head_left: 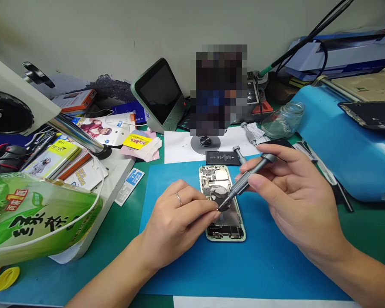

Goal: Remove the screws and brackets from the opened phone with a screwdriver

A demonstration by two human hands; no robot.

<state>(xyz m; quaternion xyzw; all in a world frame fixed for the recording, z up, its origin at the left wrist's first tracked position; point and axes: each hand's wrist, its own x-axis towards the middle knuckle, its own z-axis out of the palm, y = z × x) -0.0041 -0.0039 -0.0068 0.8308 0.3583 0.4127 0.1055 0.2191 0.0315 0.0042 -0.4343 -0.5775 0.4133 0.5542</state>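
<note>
- Opened phone (226, 222) flat on blue mat (244, 265), worktop centre.
- Screwdriver (247, 177) tip at phone's middle, shaft off to 2 o'clock.
- Right hand (291, 192) pinching screwdriver shaft.
- Left hand (179, 218) fingertips pressed together at the tip.
- Battery (223, 158) at 12, glass jar (284, 119) at 1.

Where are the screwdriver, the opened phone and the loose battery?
screwdriver (244, 179), head view, on its grey barrel.
opened phone (227, 222), head view, on its lower internals.
loose battery (223, 158), head view, on its black face.
</note>
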